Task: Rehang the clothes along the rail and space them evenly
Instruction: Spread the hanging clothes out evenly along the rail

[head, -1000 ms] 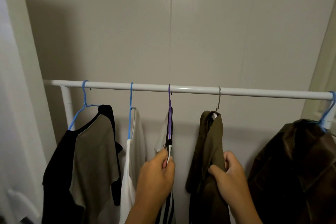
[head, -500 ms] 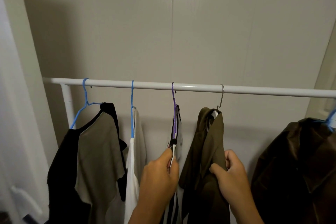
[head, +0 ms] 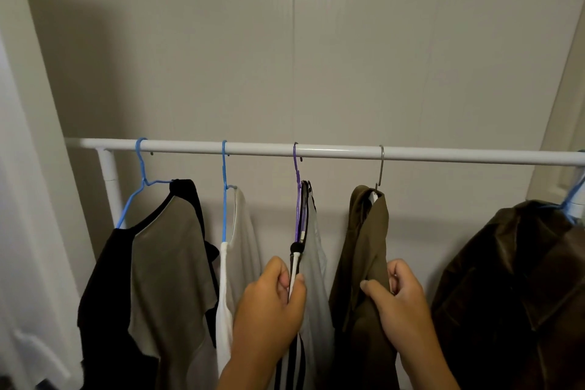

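Observation:
A white rail (head: 332, 151) runs across the view with several garments hanging from it. From the left: a black and grey shirt (head: 158, 279) on a blue hanger, a white top (head: 240, 241) on a blue hanger, a striped garment (head: 311, 250) on a purple hanger (head: 297, 187), an olive jacket (head: 364, 247) on a metal hook, and a dark brown jacket (head: 512, 288) at the right edge. My left hand (head: 272, 304) grips the striped garment's front edge. My right hand (head: 395, 298) pinches the olive jacket's edge.
A plain beige panelled wall stands behind the rail. The rail's white upright post (head: 110, 187) is at the left end, beside a white curtain or door (head: 22, 231). A beige frame (head: 560, 104) rises at the right.
The purple hanger and the olive jacket's hook slid slightly right along the rail, then settled. Both hands keep their grips. The camera view shifted a little.

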A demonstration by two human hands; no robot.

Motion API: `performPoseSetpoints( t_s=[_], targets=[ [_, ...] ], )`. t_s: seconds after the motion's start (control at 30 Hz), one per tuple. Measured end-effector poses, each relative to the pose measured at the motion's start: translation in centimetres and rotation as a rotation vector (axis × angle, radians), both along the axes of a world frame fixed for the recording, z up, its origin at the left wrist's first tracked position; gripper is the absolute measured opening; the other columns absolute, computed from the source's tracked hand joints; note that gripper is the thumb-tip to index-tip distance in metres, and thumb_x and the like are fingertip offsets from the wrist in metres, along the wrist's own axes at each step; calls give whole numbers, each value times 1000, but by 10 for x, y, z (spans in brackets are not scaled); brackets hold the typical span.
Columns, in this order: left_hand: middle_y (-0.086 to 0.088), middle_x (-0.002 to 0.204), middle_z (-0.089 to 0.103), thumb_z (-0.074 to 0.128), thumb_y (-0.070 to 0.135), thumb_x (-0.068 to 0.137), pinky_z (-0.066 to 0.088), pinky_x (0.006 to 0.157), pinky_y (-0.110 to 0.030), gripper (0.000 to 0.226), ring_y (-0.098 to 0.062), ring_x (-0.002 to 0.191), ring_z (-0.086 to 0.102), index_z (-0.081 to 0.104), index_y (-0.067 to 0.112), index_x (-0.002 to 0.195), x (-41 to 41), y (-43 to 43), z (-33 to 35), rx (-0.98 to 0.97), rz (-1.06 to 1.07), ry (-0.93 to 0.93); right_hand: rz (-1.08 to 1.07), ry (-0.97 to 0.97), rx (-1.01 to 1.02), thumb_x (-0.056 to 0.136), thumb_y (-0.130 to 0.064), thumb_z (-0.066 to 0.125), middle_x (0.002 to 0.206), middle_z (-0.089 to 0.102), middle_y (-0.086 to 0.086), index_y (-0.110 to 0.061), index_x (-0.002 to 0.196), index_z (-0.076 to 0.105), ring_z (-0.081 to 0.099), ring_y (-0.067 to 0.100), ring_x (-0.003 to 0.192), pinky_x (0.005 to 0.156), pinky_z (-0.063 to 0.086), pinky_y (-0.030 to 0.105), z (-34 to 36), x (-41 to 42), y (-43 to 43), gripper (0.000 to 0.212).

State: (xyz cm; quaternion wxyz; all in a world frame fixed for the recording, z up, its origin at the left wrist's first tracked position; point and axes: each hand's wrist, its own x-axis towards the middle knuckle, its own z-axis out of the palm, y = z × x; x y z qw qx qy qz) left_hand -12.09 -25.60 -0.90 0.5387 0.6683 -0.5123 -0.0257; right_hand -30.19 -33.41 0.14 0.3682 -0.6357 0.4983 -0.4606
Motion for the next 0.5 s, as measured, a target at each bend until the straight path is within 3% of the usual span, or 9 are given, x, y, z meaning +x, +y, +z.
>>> performPoseSetpoints(
  t_s=[0.1, 0.2, 0.27, 0.37, 0.43, 0.5],
  targets=[
    [7, 64, 50, 68, 35, 91, 44, 53, -21, 28, -12, 59, 51, 41, 32, 81, -1, 1, 2, -37, 19, -52, -2, -12, -25, 90, -18, 73, 70, 48, 10, -9, 86, 54, 50, 24, 65, 61, 46, 39, 2, -2, -1, 21],
    [16, 89, 47, 61, 47, 88, 45, 70, -22, 21, -6, 85, 48, 43, 38, 95, -8, 1, 8, -79, 74, -234, -10, -39, -55, 93, -27, 71, 63, 47, 2, -14, 87, 54, 49, 18, 59, 61, 47, 38, 7, -9, 0, 23],
    [15, 98, 47, 58, 52, 84, 42, 77, -26, 26, -7, 90, 45, 49, 36, 102, -20, 3, 16, -106, 133, -357, -35, -77, -78, 95, -32, 68, 60, 48, 0, -16, 88, 55, 50, 16, 57, 62, 48, 38, 14, -19, 1, 22],
    [11, 99, 51, 65, 48, 79, 41, 77, -30, 26, -7, 91, 45, 56, 32, 98, -50, 5, 27, -210, 140, -485, -114, -108, -157, 96, -29, 66, 66, 51, 4, -18, 86, 56, 51, 16, 58, 60, 47, 33, 28, -46, 5, 19],
    [9, 99, 54, 66, 43, 79, 47, 74, -28, 23, -7, 90, 49, 58, 30, 97, -72, 2, 29, -315, 26, -457, -220, -65, -259, 94, -23, 70, 73, 55, 7, -21, 88, 56, 55, 21, 65, 61, 46, 30, 38, -72, 5, 15],
    [10, 110, 56, 64, 45, 81, 53, 80, -30, 31, -7, 99, 54, 56, 31, 108, -93, -4, 26, -329, -109, -303, -394, 57, -362, 91, -20, 72, 82, 56, 6, -20, 91, 57, 55, 26, 76, 67, 44, 33, 46, -100, 5, 15]
  ],
)
